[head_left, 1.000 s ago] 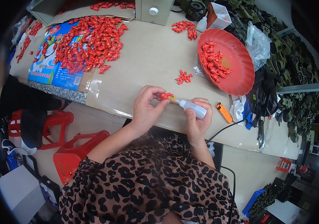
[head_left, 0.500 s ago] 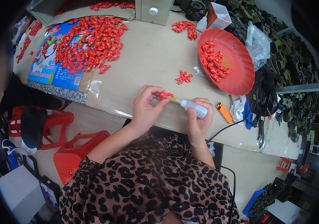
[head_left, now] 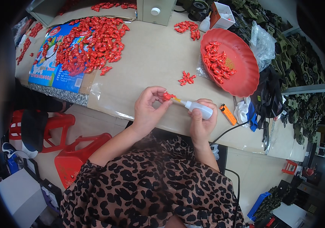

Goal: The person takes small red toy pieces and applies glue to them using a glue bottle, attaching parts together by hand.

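Observation:
Between the thumb and fingers of my left hand (head_left: pixel 149 108) is a small glossy red figurine (head_left: pixel 167 96). My right hand (head_left: pixel 204 123) is closed around a translucent white squeeze bottle (head_left: pixel 201 110), which lies tilted with its yellowish nozzle (head_left: pixel 178 100) pointing left. The nozzle tip is at the figurine, and I cannot tell whether it touches. Just beyond my hands, a few like figurines (head_left: pixel 186 78) lie on the table. A scalloped red bowl (head_left: pixel 248 76) to the right holds several more.
A large heap of red figurines (head_left: pixel 94 45) lies on blue printed cardboard (head_left: pixel 42 78) at the far left. An orange lighter (head_left: pixel 228 114) and crumpled white tissue (head_left: pixel 241 112) sit right of my right hand. Red stools (head_left: pixel 71 163) stand below the table; a person's dark-clothed leg (head_left: pixel 37 100) is at left.
Both hands stay nearly in place, with the nozzle still at the figurine. The person at the left has shifted slightly.

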The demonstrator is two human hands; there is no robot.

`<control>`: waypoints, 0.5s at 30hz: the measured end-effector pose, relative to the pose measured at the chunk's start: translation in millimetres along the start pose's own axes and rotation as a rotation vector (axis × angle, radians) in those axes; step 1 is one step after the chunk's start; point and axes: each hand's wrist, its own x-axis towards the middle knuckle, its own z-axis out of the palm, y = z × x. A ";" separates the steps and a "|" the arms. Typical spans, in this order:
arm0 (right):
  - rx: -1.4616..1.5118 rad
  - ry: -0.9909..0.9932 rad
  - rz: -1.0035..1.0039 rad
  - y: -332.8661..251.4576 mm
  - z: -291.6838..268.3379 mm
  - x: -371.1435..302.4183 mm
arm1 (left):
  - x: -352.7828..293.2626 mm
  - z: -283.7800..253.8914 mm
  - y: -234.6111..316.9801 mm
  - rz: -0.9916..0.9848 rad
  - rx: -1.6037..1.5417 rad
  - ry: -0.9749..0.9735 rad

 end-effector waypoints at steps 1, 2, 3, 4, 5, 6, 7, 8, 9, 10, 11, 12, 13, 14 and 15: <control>0.085 0.055 0.042 0.3 1.1 1.4 | 0.2 0.1 1.0 -0.022 -0.057 0.006; 0.084 0.055 0.040 0.5 0.6 3.4 | 0.5 -0.8 0.8 -0.020 -0.058 0.006; 0.225 0.081 0.104 0.7 -0.5 5.4 | 0.7 -3.4 0.0 -0.032 -0.108 -0.028; 0.366 0.107 0.168 0.4 -1.5 6.6 | 0.8 -5.7 0.0 -0.044 -0.159 -0.063; 0.366 0.108 0.165 -1.3 -2.4 7.4 | 1.6 -6.8 3.1 -0.042 -0.159 -0.065; 0.430 0.105 0.205 -4.3 -2.8 8.5 | 2.9 -7.6 9.0 -0.117 -0.166 -0.105; 0.495 0.101 0.245 -7.2 -2.9 9.5 | 3.9 -8.9 13.6 -0.193 -0.171 -0.146; 0.498 0.101 0.244 -9.4 -2.2 10.0 | 4.8 -12.2 15.6 -0.192 -0.169 -0.146; 0.526 0.088 0.272 -11.5 -1.4 10.4 | 6.7 -16.2 16.8 -0.249 -0.191 -0.234; 0.554 0.076 0.299 -12.3 -1.0 10.3 | 8.6 -19.3 17.0 -0.307 -0.213 -0.323; 0.555 0.075 0.298 -12.7 -0.9 10.2 | 9.9 -21.4 16.0 -0.305 -0.211 -0.323; 0.529 0.062 0.284 -12.8 -0.8 10.0 | 10.8 -23.2 12.9 -0.321 -0.281 -0.350; 0.504 0.050 0.270 -12.6 -0.9 9.7 | 11.3 -24.0 9.7 -0.338 -0.350 -0.377; 0.505 0.048 0.269 -12.0 -1.0 9.2 | 11.1 -23.8 7.6 -0.336 -0.348 -0.377; 0.467 0.046 0.253 -10.9 -1.2 8.6 | 10.9 -23.0 5.3 -0.344 -0.461 -0.354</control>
